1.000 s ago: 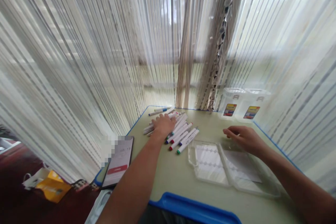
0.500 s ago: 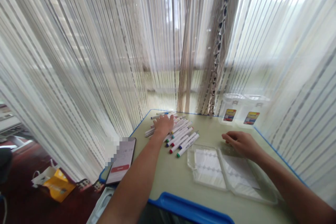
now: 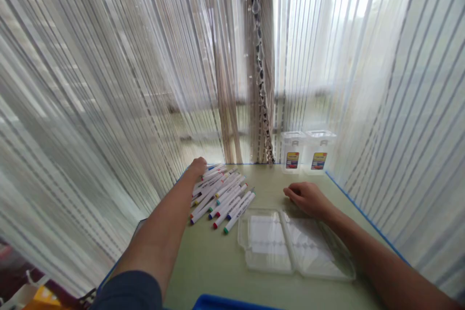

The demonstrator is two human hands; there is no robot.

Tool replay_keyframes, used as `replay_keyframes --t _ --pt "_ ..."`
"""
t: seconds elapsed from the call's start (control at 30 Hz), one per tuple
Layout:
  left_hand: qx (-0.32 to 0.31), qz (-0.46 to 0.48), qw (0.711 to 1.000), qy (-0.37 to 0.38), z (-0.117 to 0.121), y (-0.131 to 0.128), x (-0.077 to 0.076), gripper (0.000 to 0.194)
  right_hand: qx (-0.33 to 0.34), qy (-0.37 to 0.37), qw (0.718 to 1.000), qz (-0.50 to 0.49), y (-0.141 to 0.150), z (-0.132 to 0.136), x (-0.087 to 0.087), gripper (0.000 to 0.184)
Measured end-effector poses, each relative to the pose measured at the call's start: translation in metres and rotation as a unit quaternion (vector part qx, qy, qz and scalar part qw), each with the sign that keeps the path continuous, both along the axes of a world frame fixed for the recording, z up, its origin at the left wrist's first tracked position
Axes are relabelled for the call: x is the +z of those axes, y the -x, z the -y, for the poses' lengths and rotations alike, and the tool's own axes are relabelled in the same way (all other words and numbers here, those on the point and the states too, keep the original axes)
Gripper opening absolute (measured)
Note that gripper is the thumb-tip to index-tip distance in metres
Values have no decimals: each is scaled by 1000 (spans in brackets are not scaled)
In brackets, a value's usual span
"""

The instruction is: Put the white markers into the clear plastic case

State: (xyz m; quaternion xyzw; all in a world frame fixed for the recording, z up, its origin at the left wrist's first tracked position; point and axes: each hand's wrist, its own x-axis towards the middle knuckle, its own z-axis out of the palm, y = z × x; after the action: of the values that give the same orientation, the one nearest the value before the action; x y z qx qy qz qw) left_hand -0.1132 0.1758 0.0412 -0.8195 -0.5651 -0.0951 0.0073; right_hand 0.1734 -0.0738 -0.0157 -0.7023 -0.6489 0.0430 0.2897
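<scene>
A heap of white marker pens [image 3: 221, 194] with coloured caps lies at the far left of the pale green table [image 3: 218, 256]. My left hand [image 3: 198, 167] reaches to the far left corner, fingers curled over the far ends of the pens; what they hold is hidden. My right hand [image 3: 307, 197] rests on the table, fingers loosely bent, just beyond an open clear plastic case [image 3: 290, 244] that lies flat. Nothing shows in that hand.
Two clear lidded tubs [image 3: 307, 151] with coloured labels stand at the back right. Striped sheer curtains [image 3: 109, 106] hang close around the table on the left, back and right. A blue edge [image 3: 232, 302] runs along the near side. A yellow box [image 3: 43, 298] lies low left.
My left hand has slid from the middle of the pen heap out to the far left corner. The view swung right; the phone at the left has left the frame. My right hand stayed put.
</scene>
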Motion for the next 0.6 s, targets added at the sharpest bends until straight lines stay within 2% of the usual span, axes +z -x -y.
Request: replay_keyframes --t 0.1,0.2,0.27,0.37,0.43,0.5,0.6 --pt "4 -17 998 56 -7 3 -6 34 -2 -2 1000 0 -1 0 -2 44" --pt "17 -12 998 67 -7 7 -8 35 -2 -4 1000 -8 -2 0 -2 44" --pt "23 2 998 55 -5 10 -1 36 0 -3 1000 -18 -2 0 -2 44" --pt "15 41 999 23 5 12 19 36 6 -10 999 -45 -2 0 -2 43" --pt "-10 80 997 0 20 7 36 32 8 -20 998 -65 -1 0 -1 41" --pt "-61 127 990 -21 43 -3 47 20 9 -31 996 -83 1 1 2 40" --pt "-150 198 968 -22 89 -25 47 21 1 -55 991 -123 4 4 11 39"
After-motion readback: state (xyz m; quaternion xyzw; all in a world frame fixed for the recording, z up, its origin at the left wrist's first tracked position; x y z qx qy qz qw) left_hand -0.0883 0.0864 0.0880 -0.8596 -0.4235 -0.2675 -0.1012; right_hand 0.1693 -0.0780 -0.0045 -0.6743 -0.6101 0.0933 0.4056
